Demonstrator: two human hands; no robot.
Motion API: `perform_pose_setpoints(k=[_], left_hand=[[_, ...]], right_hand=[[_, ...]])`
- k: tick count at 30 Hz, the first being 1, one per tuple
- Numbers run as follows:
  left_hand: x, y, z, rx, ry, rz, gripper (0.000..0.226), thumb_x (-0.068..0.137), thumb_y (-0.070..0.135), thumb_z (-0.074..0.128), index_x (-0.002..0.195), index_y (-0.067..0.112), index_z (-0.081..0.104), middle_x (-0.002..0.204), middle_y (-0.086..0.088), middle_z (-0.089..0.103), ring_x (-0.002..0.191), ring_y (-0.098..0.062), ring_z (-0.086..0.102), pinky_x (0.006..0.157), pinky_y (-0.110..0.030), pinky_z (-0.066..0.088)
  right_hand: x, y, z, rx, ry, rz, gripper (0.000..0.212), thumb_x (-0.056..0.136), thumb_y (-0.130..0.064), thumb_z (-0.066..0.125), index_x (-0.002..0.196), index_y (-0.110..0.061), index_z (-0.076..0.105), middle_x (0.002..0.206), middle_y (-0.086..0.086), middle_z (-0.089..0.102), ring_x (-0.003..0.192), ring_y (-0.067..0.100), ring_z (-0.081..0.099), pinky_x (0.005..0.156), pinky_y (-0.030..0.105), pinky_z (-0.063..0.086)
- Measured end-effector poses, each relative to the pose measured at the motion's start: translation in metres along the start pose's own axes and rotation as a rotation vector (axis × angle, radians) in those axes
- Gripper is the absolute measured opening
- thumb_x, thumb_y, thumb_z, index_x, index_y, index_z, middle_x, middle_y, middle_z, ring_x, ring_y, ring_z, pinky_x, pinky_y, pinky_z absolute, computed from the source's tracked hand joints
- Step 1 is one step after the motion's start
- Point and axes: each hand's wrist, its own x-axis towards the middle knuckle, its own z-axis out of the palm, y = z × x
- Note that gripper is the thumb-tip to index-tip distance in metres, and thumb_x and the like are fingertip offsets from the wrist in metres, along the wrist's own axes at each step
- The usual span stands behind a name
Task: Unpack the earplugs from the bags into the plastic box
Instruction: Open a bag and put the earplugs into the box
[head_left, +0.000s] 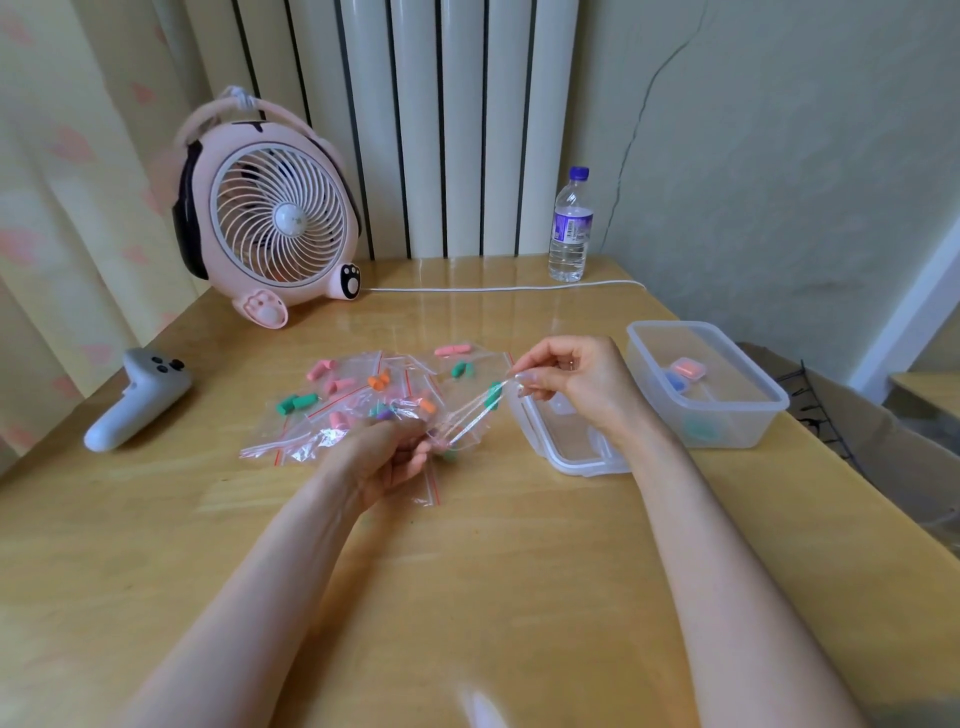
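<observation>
A small clear zip bag (467, 410) is stretched between the left hand (387, 457), closed around its base, and the right hand (569, 376), fingers pinched on its rim, presumably for opening; the clear rectangular plastic box (727, 426) stands just right on the worktop (467, 571), already holding a few earplugs (685, 371).

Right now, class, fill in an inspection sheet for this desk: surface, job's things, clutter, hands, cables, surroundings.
Surface: wooden table, glossy.
Job's things: bags of coloured earplugs piled mid-table; open box at right holding a few earplugs; lid beside it.
Clutter: fan, bottle, controller.
Hands: left hand and right hand pull one bag open.
Cables: white cable along the back edge.
Surroundings: radiator, curtain, cracked wall.
</observation>
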Motion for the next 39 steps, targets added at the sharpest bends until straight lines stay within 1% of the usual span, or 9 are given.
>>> perform_pose_setpoints(k=[3, 8, 13, 18, 21, 25, 27, 31, 39], left_hand=[[0.001, -0.001, 0.0, 0.032, -0.003, 0.035, 0.016, 0.094, 0.004, 0.049, 0.081, -0.002, 0.057, 0.042, -0.002, 0.055, 0.031, -0.004, 0.047, 0.034, -0.013, 0.042], [0.001, -0.002, 0.001, 0.05, -0.017, 0.07, 0.02, 0.093, 0.006, 0.052, 0.075, 0.001, 0.059, 0.048, -0.003, 0.055, 0.033, -0.005, 0.048, 0.034, -0.014, 0.043], [-0.001, -0.001, 0.002, 0.025, -0.069, 0.155, 0.019, 0.095, 0.009, 0.049, 0.08, 0.002, 0.058, 0.047, 0.0, 0.056, 0.037, -0.005, 0.052, 0.039, -0.014, 0.046], [0.001, 0.002, 0.0, -0.103, -0.125, 0.339, 0.016, 0.096, 0.012, 0.047, 0.086, 0.002, 0.055, 0.064, -0.004, 0.067, 0.06, -0.01, 0.067, 0.059, -0.018, 0.056], [0.006, 0.0, -0.001, -0.027, 0.011, 0.479, 0.016, 0.093, 0.015, 0.054, 0.08, 0.006, 0.056, 0.071, -0.008, 0.068, 0.065, -0.012, 0.07, 0.069, -0.02, 0.057], [0.007, -0.001, -0.002, 0.088, 0.157, 0.581, 0.011, 0.092, 0.014, 0.057, 0.089, 0.007, 0.065, 0.088, -0.01, 0.071, 0.082, -0.015, 0.071, 0.087, -0.031, 0.053], [0.008, -0.003, -0.002, 0.145, 0.173, 0.615, 0.013, 0.092, 0.012, 0.057, 0.1, 0.005, 0.065, 0.092, -0.011, 0.071, 0.086, -0.016, 0.07, 0.086, -0.032, 0.054], [0.012, -0.006, -0.003, 0.371, 0.241, 0.62, 0.016, 0.093, 0.012, 0.055, 0.103, 0.008, 0.067, 0.085, -0.008, 0.072, 0.073, -0.009, 0.069, 0.062, -0.019, 0.055], [0.014, -0.008, -0.003, 0.541, 0.276, 0.659, 0.015, 0.091, 0.015, 0.054, 0.084, 0.011, 0.067, 0.081, -0.001, 0.071, 0.068, -0.01, 0.064, 0.059, -0.028, 0.045]], right_hand=[[-0.003, -0.005, 0.001, 0.024, 0.009, -0.022, 0.02, 0.08, 0.007, 0.066, 0.074, -0.012, 0.069, 0.07, 0.002, 0.066, 0.062, -0.001, 0.059, 0.062, 0.014, 0.047], [-0.004, -0.007, 0.004, -0.001, 0.033, -0.048, 0.019, 0.077, -0.001, 0.071, 0.071, -0.019, 0.07, 0.074, 0.001, 0.068, 0.074, 0.014, 0.057, 0.077, 0.034, 0.05], [-0.004, -0.008, 0.004, 0.05, 0.068, -0.085, 0.02, 0.081, -0.001, 0.068, 0.073, -0.02, 0.069, 0.069, 0.0, 0.064, 0.065, 0.009, 0.055, 0.062, 0.017, 0.046], [-0.001, -0.003, 0.0, 0.066, 0.053, -0.076, 0.021, 0.084, -0.002, 0.064, 0.089, -0.021, 0.07, 0.081, 0.004, 0.066, 0.072, 0.015, 0.06, 0.063, 0.02, 0.047], [0.006, 0.012, 0.0, -0.13, 0.179, 0.001, 0.026, 0.083, -0.005, 0.065, 0.091, -0.029, 0.068, 0.083, -0.003, 0.065, 0.079, 0.019, 0.062, 0.074, 0.031, 0.052], [0.006, 0.029, -0.001, -0.508, 0.288, 0.085, 0.031, 0.083, 0.002, 0.056, 0.103, -0.017, 0.07, 0.1, 0.004, 0.069, 0.098, 0.023, 0.06, 0.086, 0.032, 0.048], [0.004, 0.033, -0.001, -0.744, 0.26, 0.11, 0.037, 0.084, 0.004, 0.049, 0.11, -0.015, 0.068, 0.114, 0.006, 0.065, 0.111, 0.027, 0.05, 0.087, 0.031, 0.041], [0.003, 0.034, 0.0, -1.009, 0.205, 0.153, 0.038, 0.088, -0.002, 0.049, 0.116, -0.02, 0.065, 0.123, 0.005, 0.061, 0.118, 0.026, 0.043, 0.096, 0.03, 0.031], [0.001, 0.037, -0.002, -1.015, 0.21, 0.14, 0.041, 0.087, 0.001, 0.048, 0.123, -0.017, 0.057, 0.125, 0.007, 0.055, 0.12, 0.028, 0.04, 0.098, 0.03, 0.03]])
